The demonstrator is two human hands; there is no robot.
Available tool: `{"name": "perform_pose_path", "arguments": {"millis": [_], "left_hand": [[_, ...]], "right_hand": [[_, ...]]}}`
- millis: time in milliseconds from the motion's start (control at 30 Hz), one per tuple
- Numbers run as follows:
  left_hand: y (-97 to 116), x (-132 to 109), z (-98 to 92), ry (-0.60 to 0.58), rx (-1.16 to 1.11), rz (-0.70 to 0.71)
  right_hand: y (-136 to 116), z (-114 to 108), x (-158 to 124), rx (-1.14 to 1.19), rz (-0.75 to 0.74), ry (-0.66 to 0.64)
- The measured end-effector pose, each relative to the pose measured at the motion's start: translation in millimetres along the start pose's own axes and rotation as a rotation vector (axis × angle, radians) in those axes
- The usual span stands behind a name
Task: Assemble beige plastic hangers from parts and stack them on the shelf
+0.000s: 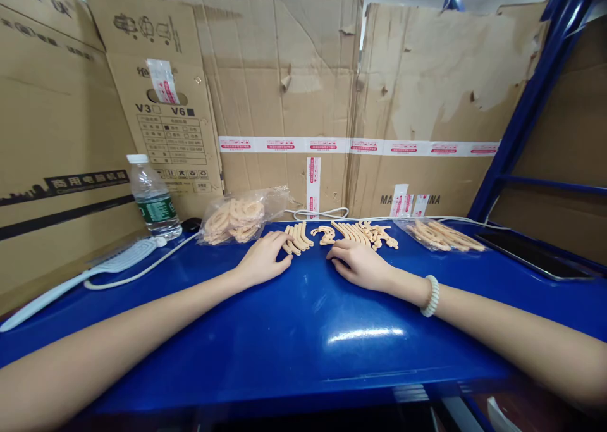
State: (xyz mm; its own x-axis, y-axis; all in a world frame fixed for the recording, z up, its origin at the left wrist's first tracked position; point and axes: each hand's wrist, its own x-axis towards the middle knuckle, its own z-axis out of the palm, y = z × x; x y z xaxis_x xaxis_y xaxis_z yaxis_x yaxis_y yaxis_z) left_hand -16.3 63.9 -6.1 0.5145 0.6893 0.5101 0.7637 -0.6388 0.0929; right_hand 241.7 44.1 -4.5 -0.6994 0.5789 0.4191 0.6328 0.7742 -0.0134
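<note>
My left hand point(263, 259) lies on the blue table, thumb apart from the fingers. Its fingertips reach the left edge of a small row of beige curved sticks point(298, 239). Opposite it, my right hand point(363, 267) rests with loosely bent fingers and nothing visible in them. Just beyond that hand is a longer row of similar beige curved sticks point(351, 231), partly hidden by the knuckles. Small beige curved pieces point(324, 233) lie between the two rows. A jumble of irregular beige pieces point(383, 234) adjoins the right row.
Left of the hands are a clear bag of beige rings point(232, 220), a water bottle point(154, 201) and a pale hairbrush point(118, 258). A bag of beige sticks point(443, 234) and a dark phone-like slab point(535, 255) lie right. Cardboard sheets point(284, 90) wall the blue table's point(265, 350) back.
</note>
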Motion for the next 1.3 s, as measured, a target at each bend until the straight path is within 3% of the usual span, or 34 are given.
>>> {"name": "perform_pose_path", "arguments": {"millis": [300,400,567,900,1133,1300], "left_hand": [[-0.5,-2.4,0.0,-0.037,0.019,0.033],[-4.2,-3.2,2.2,-0.040,0.026,0.023],[-10.5,-4.0,6.6,-0.036,0.015,-0.021],[-15.2,-5.8,8.8,-0.014,-0.027,-0.013],[-20.5,-3.2,14.2,-0.015,-0.091,0.019],[-16.0,-2.4,7.9,0.037,-0.147,-0.008]], "right_hand": [[23.7,-0.2,16.4,-0.114,0.023,0.135],[37.3,-1.8,33.6,-0.148,0.026,0.077],[49.8,-1.3,57.0,-0.029,0.021,-0.137],[65.8,5.9,55.4,0.068,-0.007,-0.107],[68.2,4.3,55.7,0.138,-0.024,0.004],[64.6,-5.9,55.1,0.194,0.077,0.238]]}}
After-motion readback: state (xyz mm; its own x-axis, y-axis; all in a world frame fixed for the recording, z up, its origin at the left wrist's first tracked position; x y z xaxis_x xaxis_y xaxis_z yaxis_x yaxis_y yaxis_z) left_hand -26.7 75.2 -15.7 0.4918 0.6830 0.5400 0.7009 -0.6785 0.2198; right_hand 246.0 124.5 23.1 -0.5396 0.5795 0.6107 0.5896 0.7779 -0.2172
